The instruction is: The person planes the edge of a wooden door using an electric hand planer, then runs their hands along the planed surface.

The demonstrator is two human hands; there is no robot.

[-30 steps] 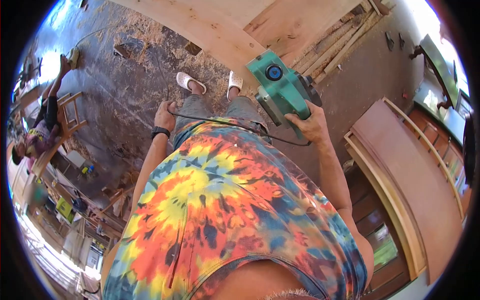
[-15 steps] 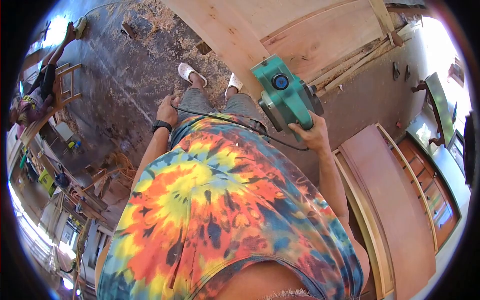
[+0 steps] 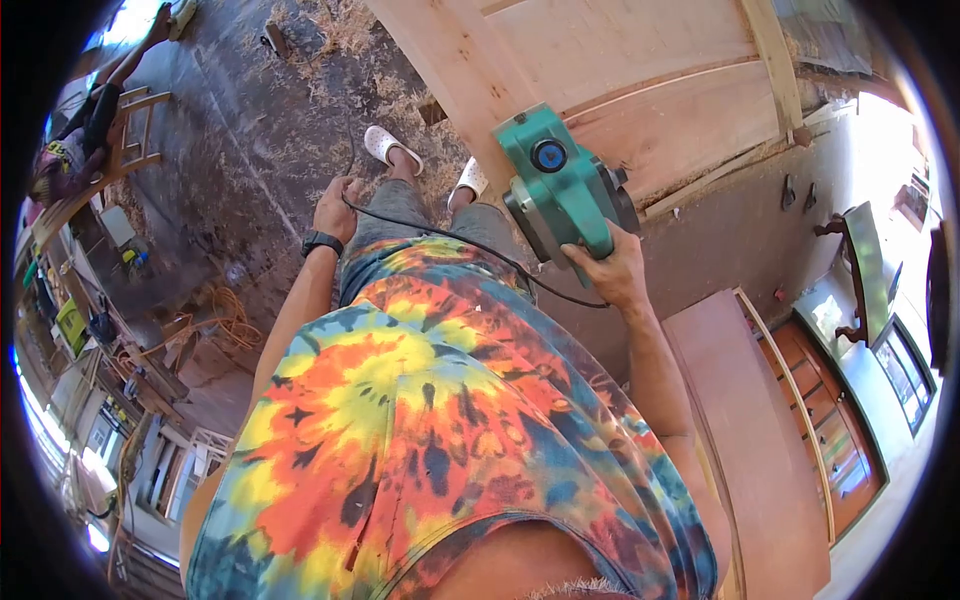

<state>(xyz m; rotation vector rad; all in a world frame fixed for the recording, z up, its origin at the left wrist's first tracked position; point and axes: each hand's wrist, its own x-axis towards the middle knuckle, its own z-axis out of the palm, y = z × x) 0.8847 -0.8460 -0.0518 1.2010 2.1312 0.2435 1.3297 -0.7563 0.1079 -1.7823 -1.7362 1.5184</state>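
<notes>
My right hand [image 3: 612, 262] is wrapped round the rear handle of a green electric hand planer [image 3: 560, 185]. The planer's front end rests over the near edge of a pale wooden panel [image 3: 450, 60]. A black power cord [image 3: 450, 236] runs from the back of the planer across my front. Its other stretch passes through my left hand [image 3: 337, 208], whose fingers are closed around it. A dark watch sits on that wrist.
Wood shavings [image 3: 385, 85] litter the dark floor near my white clogs [image 3: 392, 150]. Another person [image 3: 75, 160] is by a wooden frame at the far left. Reddish-brown boards [image 3: 745, 430] and a wooden door [image 3: 835, 410] stand at right. Coiled orange cord [image 3: 225, 325] lies at left.
The planer has shifted slightly left and toward me along the panel's edge, my right hand still on it. The whole view has turned a little. My left hand keeps the cord.
</notes>
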